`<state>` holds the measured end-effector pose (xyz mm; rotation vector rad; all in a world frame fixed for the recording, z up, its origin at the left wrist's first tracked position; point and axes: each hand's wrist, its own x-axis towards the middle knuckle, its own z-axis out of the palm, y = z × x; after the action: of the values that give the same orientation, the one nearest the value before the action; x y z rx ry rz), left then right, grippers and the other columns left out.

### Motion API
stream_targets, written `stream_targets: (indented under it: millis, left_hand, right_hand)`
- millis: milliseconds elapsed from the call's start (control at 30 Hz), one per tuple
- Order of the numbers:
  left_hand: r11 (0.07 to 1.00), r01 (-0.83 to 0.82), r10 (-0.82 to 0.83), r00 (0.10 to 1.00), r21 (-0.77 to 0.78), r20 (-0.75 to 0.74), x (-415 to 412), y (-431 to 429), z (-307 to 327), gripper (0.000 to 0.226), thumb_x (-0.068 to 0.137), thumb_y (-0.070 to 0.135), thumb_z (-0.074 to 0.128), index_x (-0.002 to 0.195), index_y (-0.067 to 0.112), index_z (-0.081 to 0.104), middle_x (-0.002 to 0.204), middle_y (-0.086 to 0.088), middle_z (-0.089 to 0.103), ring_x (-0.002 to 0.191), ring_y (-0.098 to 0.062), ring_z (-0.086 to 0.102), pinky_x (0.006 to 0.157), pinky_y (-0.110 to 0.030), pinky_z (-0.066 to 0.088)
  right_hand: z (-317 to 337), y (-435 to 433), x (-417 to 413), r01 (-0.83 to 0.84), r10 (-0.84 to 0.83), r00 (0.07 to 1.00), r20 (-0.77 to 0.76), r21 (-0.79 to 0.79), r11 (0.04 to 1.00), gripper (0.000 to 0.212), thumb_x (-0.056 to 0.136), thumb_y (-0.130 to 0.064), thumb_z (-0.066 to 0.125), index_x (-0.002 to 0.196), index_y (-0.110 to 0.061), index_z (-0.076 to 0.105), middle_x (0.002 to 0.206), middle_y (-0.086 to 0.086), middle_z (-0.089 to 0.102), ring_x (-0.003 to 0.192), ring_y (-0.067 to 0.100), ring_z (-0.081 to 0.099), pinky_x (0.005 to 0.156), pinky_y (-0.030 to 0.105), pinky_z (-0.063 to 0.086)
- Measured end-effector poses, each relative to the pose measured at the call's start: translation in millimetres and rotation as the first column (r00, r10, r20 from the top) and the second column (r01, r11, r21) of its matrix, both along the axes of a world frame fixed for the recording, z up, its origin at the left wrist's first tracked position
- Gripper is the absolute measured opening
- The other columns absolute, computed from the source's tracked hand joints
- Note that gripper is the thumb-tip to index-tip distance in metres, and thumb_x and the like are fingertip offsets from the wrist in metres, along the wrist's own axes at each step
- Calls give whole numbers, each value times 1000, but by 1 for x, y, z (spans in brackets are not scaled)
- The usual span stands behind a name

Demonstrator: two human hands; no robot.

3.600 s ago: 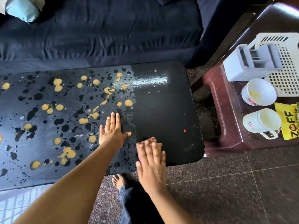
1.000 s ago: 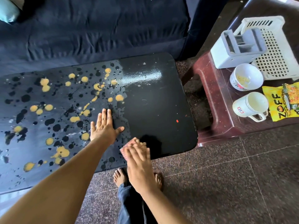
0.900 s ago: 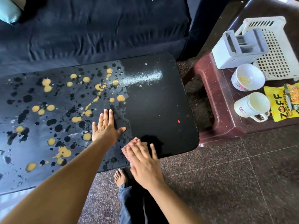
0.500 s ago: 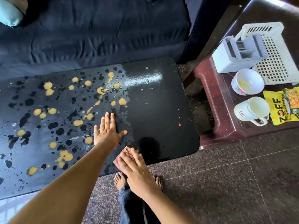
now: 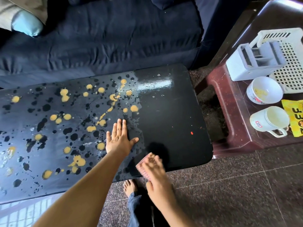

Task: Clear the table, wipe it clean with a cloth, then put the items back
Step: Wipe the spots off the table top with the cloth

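- The dark navy fabric sofa (image 5: 114,38) runs along the far side of the scene.
- The long glossy black table (image 5: 172,115), spattered with yellow and black blotches towards its left, stands just in front of it. Nothing loose lies on the part in view, so the clearing step looks done.
- The maroon plastic side table (image 5: 229,128) to the right carries a white lattice plastic basket (image 5: 293,71), a grey plastic holder (image 5: 246,68) against it, a white ceramic bowl (image 5: 264,90), a white handled mug (image 5: 268,122) and a yellow snack packet (image 5: 295,117) (presumably all waiting to go back).
- The left hand (image 5: 119,141) lies flat on the tabletop, fingers straight and together, thumb out. It is planted where it was a second ago, seemingly as a brace.
- The right hand (image 5: 155,174) presses on the cloth with fingers stretched over it. It is motion-blurred and has swung back rightward along the near edge since half a second ago, so the wiping is mid-stroke.
- The small pink cloth (image 5: 144,169) sits under those fingers at the table's near edge. The left stretch probably still needs wiping.
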<state>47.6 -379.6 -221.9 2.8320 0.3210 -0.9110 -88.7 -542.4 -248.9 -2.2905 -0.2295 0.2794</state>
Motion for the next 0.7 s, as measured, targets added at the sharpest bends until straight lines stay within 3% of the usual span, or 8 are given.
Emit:
stream_targets:
  millis: [100, 167, 267, 367, 433, 500, 567, 700]
  left_hand:
    - [1000, 4, -4, 1000, 9, 17, -6, -4, 4, 89, 91, 64, 32, 149, 19, -18, 158, 1, -20, 146, -17, -12, 118, -41, -4]
    - [1000, 1, -1, 1000, -1, 25, -5, -5, 9, 85, 93, 61, 34, 151, 19, -11, 159, 1, -15, 147, -17, -6, 119, -41, -3]
    - [999, -6, 10, 996, -49, 91, 12, 7, 19, 69, 96, 54, 35, 152, 20, 15, 160, 3, 10, 145, -16, 16, 119, -38, 5]
    - [998, -31, 44, 975, -63, 217, 33, 30, 30, 52, 96, 47, 40, 141, 23, 36, 147, 4, 37, 135, -18, 34, 113, -35, 22]
    - [997, -44, 59, 966, -63, 252, 50, 47, 35, 51, 96, 44, 42, 142, 23, 35, 149, 4, 35, 136, -19, 32, 112, -34, 23]
    - [995, -68, 83, 965, -70, 247, 70, 71, 36, 52, 97, 40, 43, 144, 21, 32, 152, 3, 30, 137, -19, 31, 112, -34, 24]
    - [996, -69, 79, 972, -53, 221, 88, 94, 33, 56, 97, 39, 43, 147, 19, 28, 155, 2, 25, 140, -20, 28, 113, -34, 25]
    - [1000, -30, 29, 985, 2, 173, 109, 125, 20, 62, 98, 36, 40, 152, 19, 14, 159, 0, 14, 143, -20, 20, 115, -33, 22]
  right_hand:
    - [9, 26, -13, -118, 164, 958, -236, 200, 973, 59, 77, -26, 35, 131, -47, 49, 147, -34, 23, 142, -4, 9, 117, 22, 12]
    - [31, 34, 0, 149, 18, 913, -409, 372, 916, 48, 72, -38, 47, 110, -66, 54, 135, -39, 41, 136, -7, 27, 112, 16, 22]
    - [55, 29, 43, 372, -165, 882, -441, 437, 819, 31, 58, -34, 69, 87, -42, 75, 115, -14, 67, 117, -3, 54, 98, 13, 40]
    - [71, 28, 111, 508, -258, 834, -487, 498, 703, 48, 79, 2, 61, 108, -35, 63, 132, -6, 57, 125, 8, 50, 105, 21, 39]
    - [71, 30, 158, 495, -328, 857, -396, 461, 737, 54, 88, 14, 47, 120, -28, 58, 139, -10, 45, 121, 14, 51, 94, 12, 44]
    - [67, 42, 212, 439, -361, 895, -263, 372, 818, 50, 91, 11, 43, 132, -15, 53, 142, -10, 35, 119, 18, 47, 87, 26, 50]
    - [52, 56, 264, 351, -344, 936, -69, 215, 911, 52, 89, 5, 43, 138, -14, 47, 147, -10, 33, 139, 18, 30, 107, 45, 37]
    - [19, 86, 340, 217, -216, 976, 24, -153, 964, 59, 88, 0, 45, 145, -9, 33, 157, 9, 21, 146, 29, 9, 119, 38, 9]
